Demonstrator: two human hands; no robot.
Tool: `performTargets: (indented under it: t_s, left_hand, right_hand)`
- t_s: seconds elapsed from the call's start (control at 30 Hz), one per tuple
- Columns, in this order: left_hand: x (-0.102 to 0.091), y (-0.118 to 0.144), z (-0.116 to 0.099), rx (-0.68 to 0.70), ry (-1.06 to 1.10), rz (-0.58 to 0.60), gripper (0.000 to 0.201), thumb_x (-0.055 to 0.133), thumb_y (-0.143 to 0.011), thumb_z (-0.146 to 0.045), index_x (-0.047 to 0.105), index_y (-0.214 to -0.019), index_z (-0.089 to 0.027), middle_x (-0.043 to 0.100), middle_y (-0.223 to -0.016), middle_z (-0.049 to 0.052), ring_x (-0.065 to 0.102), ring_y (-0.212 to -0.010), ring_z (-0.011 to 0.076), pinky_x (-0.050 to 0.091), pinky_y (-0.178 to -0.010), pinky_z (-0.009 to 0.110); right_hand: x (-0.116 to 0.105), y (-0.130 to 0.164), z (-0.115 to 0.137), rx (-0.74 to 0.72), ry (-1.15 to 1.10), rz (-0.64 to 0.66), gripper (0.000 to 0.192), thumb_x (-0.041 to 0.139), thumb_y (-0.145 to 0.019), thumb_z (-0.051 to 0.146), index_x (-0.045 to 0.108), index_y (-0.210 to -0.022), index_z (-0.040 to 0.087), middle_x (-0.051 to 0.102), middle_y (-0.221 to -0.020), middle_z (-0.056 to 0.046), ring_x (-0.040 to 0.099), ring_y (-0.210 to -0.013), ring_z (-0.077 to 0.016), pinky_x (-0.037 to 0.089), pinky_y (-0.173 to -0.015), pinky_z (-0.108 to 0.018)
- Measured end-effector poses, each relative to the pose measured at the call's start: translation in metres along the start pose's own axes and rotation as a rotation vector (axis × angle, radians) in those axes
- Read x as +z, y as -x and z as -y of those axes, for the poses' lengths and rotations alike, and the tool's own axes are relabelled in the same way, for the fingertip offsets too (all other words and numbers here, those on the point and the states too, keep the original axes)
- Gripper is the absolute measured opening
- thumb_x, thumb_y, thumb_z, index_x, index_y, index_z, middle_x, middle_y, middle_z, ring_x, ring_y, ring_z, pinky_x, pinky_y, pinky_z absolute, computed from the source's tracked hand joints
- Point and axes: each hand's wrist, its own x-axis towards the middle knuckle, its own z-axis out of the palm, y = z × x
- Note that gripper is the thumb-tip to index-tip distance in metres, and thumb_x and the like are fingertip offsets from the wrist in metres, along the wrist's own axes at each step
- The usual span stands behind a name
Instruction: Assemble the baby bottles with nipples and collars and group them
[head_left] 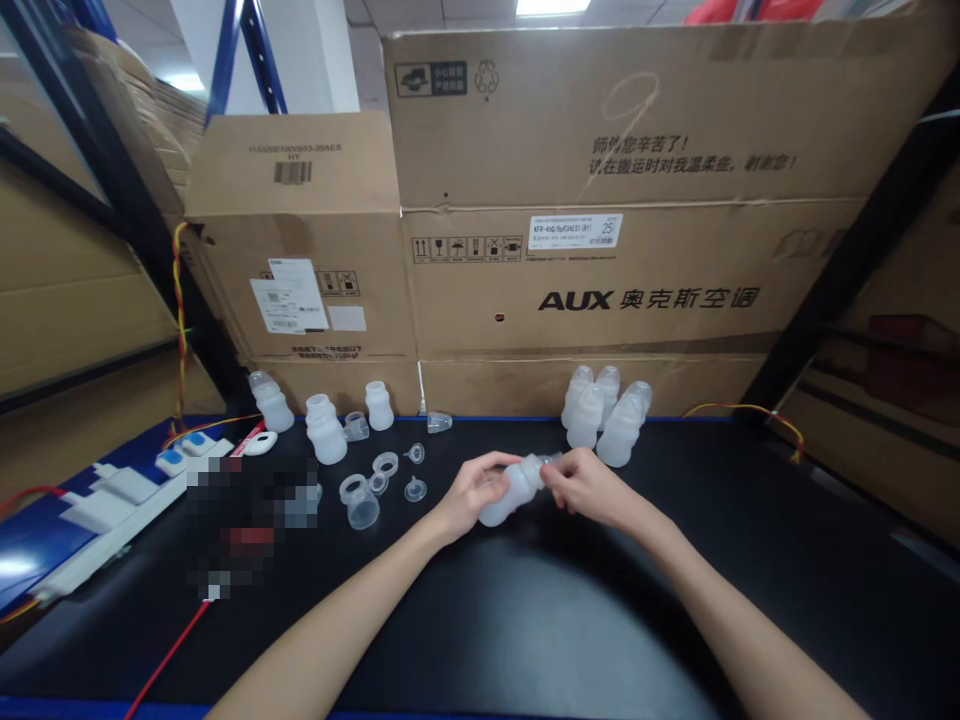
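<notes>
- Bottle [520,487], mid-counter [585,640]: tilted, w/ L hand [474,492] wrapped round its body.
- R hand [581,482]: fingers pinched on clear top [550,460] at bottle's upper end; whether fully seated, can't tell; this one judged part-done.
- Rear, beyond R hand: upright group of bottles w/ clear tops on [618,437], apparently done.
- L side: two open bottles [327,437], loose cups [364,512], rings [385,464], nipples [415,489], etc.; prob. unfinished.
</notes>
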Motion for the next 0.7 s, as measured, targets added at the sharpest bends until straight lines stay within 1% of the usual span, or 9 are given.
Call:
performTargets:
  t_s: [0.07, 0.1, 0.17, 0.2, 0.23, 0.3, 0.4, 0.5, 0.7]
  left_hand:
    - [-0.004, -0.003, 0.001, -0.006, 0.053, -0.046, 0.061, 0.077, -0.077, -0.055, 0.066, -0.122, -0.015, 0.074, -0.092, 0.010, 0.069, -0.069, 0.0200, 0.050, -0.062, 0.026]
    - [-0.007, -0.005, 0.003, -0.013, 0.077, -0.060, 0.062, 0.076, -0.077, -0.054, 0.065, -0.122, -0.015, 0.074, -0.090, 0.010, 0.068, -0.066, 0.0200, 0.051, -0.060, 0.027]
    - [-0.013, -0.007, 0.005, -0.021, 0.112, -0.068, 0.063, 0.077, -0.075, -0.053, 0.065, -0.122, -0.013, 0.075, -0.090, 0.011, 0.069, -0.065, 0.0208, 0.053, -0.059, 0.029]
    - [-0.015, -0.007, 0.006, -0.024, 0.120, -0.063, 0.063, 0.076, -0.075, -0.053, 0.065, -0.122, -0.012, 0.075, -0.089, 0.011, 0.069, -0.064, 0.0208, 0.054, -0.058, 0.029]
    - [-0.017, -0.008, 0.007, -0.028, 0.123, -0.054, 0.062, 0.076, -0.076, -0.053, 0.065, -0.122, -0.012, 0.075, -0.088, 0.012, 0.069, -0.064, 0.0208, 0.054, -0.057, 0.029]
    - [-0.018, -0.007, 0.009, -0.043, 0.120, -0.031, 0.061, 0.075, -0.077, -0.052, 0.066, -0.121, -0.011, 0.075, -0.088, 0.013, 0.070, -0.066, 0.0221, 0.054, -0.056, 0.028]
    - [-0.016, -0.005, 0.009, -0.070, 0.108, 0.000, 0.060, 0.076, -0.077, -0.051, 0.067, -0.120, -0.011, 0.075, -0.090, 0.014, 0.072, -0.074, 0.0256, 0.056, -0.055, 0.028]
    - [-0.014, -0.004, 0.007, -0.074, 0.070, 0.020, 0.060, 0.074, -0.078, -0.053, 0.068, -0.119, -0.010, 0.075, -0.087, 0.013, 0.070, -0.066, 0.0222, 0.054, -0.052, 0.026]
    - [-0.013, -0.002, 0.005, -0.078, 0.011, 0.053, 0.059, 0.071, -0.080, -0.054, 0.070, -0.118, -0.010, 0.075, -0.085, 0.013, 0.067, -0.056, 0.0175, 0.051, -0.049, 0.023]
  right_hand:
    - [-0.005, 0.001, 0.000, -0.023, -0.039, -0.039, 0.070, 0.044, -0.099, 0.069, 0.062, -0.061, 0.013, 0.054, -0.052, -0.004, 0.049, -0.048, -0.0104, 0.036, -0.050, -0.022]
    - [-0.008, 0.002, 0.001, -0.063, -0.052, -0.093, 0.062, 0.050, -0.098, 0.067, 0.068, -0.074, 0.013, 0.060, -0.061, -0.004, 0.052, -0.053, -0.0112, 0.039, -0.052, -0.022]
    - [-0.012, 0.002, 0.004, -0.182, -0.091, -0.170, 0.049, 0.064, -0.093, 0.059, 0.068, -0.118, 0.017, 0.069, -0.096, -0.007, 0.060, -0.070, -0.0134, 0.047, -0.061, -0.022]
    - [-0.013, 0.003, 0.006, -0.243, -0.116, -0.167, 0.053, 0.067, -0.093, 0.054, 0.061, -0.133, 0.021, 0.067, -0.114, -0.008, 0.063, -0.079, -0.0145, 0.051, -0.067, -0.024]
    - [-0.013, 0.002, 0.007, -0.297, -0.136, -0.142, 0.053, 0.066, -0.094, 0.050, 0.057, -0.139, 0.024, 0.063, -0.125, -0.009, 0.064, -0.086, -0.0157, 0.053, -0.072, -0.026]
    - [-0.013, 0.002, 0.009, -0.370, -0.125, -0.102, 0.038, 0.059, -0.099, 0.046, 0.066, -0.129, 0.023, 0.061, -0.125, -0.010, 0.063, -0.094, -0.0178, 0.053, -0.078, -0.028]
    - [-0.009, 0.000, 0.009, -0.372, -0.001, -0.138, 0.032, 0.054, -0.102, 0.044, 0.073, -0.109, 0.020, 0.066, -0.105, -0.010, 0.062, -0.089, -0.0192, 0.050, -0.074, -0.030]
    - [-0.006, -0.001, 0.008, -0.330, 0.114, -0.149, 0.031, 0.051, -0.104, 0.043, 0.070, -0.104, 0.018, 0.066, -0.094, -0.008, 0.060, -0.083, -0.0182, 0.047, -0.073, -0.029]
    - [-0.002, 0.001, 0.011, -0.264, 0.251, -0.160, 0.042, 0.042, -0.107, 0.045, 0.057, -0.079, 0.016, 0.059, -0.073, -0.004, 0.051, -0.066, -0.0139, 0.035, -0.063, -0.026]
